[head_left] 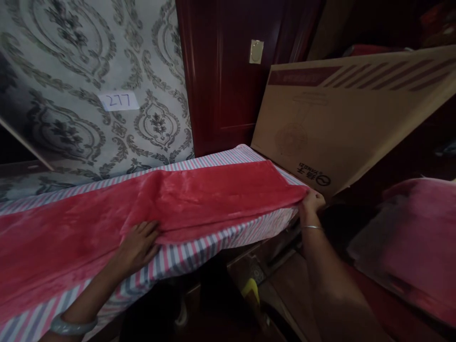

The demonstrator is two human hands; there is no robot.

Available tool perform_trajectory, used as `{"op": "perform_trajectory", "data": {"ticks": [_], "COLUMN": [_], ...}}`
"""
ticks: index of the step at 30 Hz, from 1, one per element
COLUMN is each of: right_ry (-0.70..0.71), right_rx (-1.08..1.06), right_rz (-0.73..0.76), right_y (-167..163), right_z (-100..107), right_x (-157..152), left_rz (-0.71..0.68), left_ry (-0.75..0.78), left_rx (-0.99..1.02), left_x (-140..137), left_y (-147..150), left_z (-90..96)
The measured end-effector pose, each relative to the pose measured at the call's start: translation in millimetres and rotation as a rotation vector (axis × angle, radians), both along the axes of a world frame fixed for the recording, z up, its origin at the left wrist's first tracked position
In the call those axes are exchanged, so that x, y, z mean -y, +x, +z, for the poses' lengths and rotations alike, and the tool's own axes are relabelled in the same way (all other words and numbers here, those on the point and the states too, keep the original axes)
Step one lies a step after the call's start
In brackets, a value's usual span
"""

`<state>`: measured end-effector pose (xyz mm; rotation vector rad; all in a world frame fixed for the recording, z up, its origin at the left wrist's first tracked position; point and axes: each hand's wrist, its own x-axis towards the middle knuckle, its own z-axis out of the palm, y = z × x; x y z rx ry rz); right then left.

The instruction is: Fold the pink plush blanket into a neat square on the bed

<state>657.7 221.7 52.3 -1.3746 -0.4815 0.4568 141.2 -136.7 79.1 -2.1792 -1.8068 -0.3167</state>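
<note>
A long red plush blanket (213,194) lies folded in a strip along a table covered by a striped cloth (185,254). Near the middle of the strip, one layer makes a raised fold. My left hand (140,244) rests palm down on the blanket's near edge by that fold, fingers stretched out. At the far right end, my right hand (312,202) has its fingers closed around the blanket's corner, pulling it out to a point past the table edge. A bangle (73,325) is on my left wrist and a thin silver one on my right.
A large cardboard box (302,123) stands at the table's right end, before a dark red door (231,71). Patterned wallpaper with a paper label "277" (119,100) is behind the table. More pink-red fabric (423,237) lies at the right. Something yellow (251,289) is below.
</note>
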Motion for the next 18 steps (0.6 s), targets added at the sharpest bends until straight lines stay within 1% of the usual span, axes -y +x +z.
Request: {"op": "perform_trajectory", "data": {"ticks": [3,6,10,13,14,16,18], "right_ry": [-0.004,-0.017,-0.041,-0.043,-0.038,-0.02,0.004], "right_rx": [0.013,0.026,0.047,0.065,0.071,0.083,0.096], "right_rz": [0.008,0.029,0.086,0.121,0.124,0.122,0.128], "right_y": [1.1,2.6,6.0,9.6,11.1,14.5,18.4], "right_z": [-8.2,-13.7,-16.2,-13.9,-12.5,-8.9,-5.4], "right_x": [8.5,13.1,13.6,10.0,8.2,3.9,-0.7], "left_rz": [0.01,0.055,0.197,0.321,0.334,0.309,0.246], "left_ry": [0.035,0.043,-0.086,-0.13,-0.136,-0.119,-0.036], "left_rx": [0.021,0.022,-0.04,-0.105,-0.119,-0.13,-0.123], "left_x": [-4.3,-8.5,-16.5,-26.0,-28.5,-29.5,-23.6], "left_y": [-3.9,-1.5,17.1,31.8,34.2,33.3,26.2], "left_z": [-1.6,2.8,19.7,32.1,34.7,36.7,34.8]}}
